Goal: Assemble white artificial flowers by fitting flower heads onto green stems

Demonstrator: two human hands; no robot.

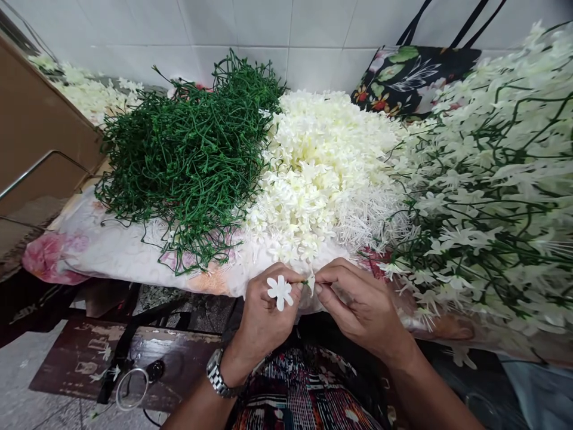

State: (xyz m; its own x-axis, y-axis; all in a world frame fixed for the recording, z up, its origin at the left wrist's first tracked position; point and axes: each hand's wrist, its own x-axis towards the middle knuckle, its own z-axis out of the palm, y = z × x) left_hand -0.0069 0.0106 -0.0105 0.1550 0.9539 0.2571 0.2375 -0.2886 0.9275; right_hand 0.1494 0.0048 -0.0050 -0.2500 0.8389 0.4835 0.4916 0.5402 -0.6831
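Pinching a green stem (306,282) near the cloth (134,255), the left hand (267,313) faces the right hand (364,307), whose closed fingertips (319,288) seemingly grip 1 white flower (311,283) between them. Off-centre pressure could crease it.

White flower (280,292), petals spread; beside it, green stem tip (306,282) at side-on bloom (311,285).
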